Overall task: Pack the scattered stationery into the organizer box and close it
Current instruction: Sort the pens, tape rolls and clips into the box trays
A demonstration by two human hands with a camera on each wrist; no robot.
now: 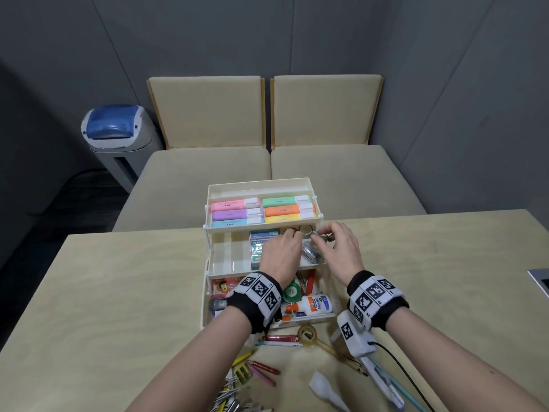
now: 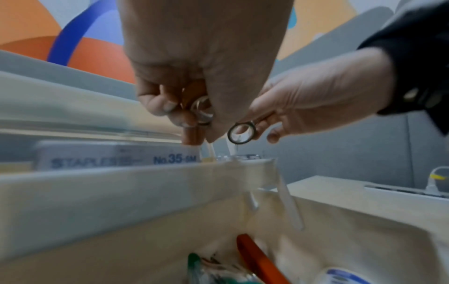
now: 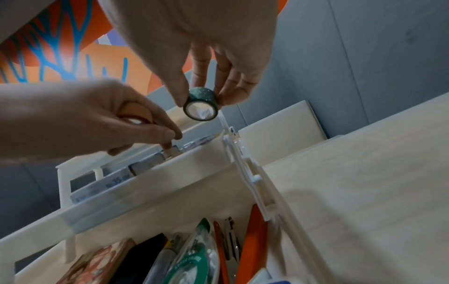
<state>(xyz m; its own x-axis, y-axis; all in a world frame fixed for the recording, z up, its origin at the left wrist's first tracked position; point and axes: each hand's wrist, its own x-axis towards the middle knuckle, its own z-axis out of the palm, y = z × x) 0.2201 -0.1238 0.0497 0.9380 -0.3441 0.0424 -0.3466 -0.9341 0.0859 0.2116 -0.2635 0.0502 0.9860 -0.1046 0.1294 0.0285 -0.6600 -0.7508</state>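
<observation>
Pale wood desk (image 1: pixel 118 292) nearest the person carries what is left to pack: crayons (image 1: pixel 263 370), a clear tape roll (image 1: pixel 307 335) and pens lie loose in front of the organizer box (image 1: pixel 205 307), within easy reach of either hand. The box stands open with its tiers stepped back like stairs, so every level can be loaded from above. Its bottom tier already holds a glue bottle (image 1: pixel 313 303) and a green correction-tape dispenser (image 1: pixel 291 292).

Over the middle tier both hands work side by side. The left hand (image 1: pixel 282 254) has its fingers (image 2: pixel 167 105) curled around an orange washi tape roll (image 3: pixel 136 114), lowered beside the staple boxes (image 1: pixel 261 248). The right hand (image 1: pixel 341 248) pinches a teal washi tape roll (image 3: pixel 201 106) between thumb and fingertips, on edge, above the same tier; held that way it should drop upright into the narrow gap next to the other roll, I judge.

Farthest, the top tier is full of pastel highlighters (image 1: pixel 261 211) laid in rows. Closing cannot come until the loose items are in.
</observation>
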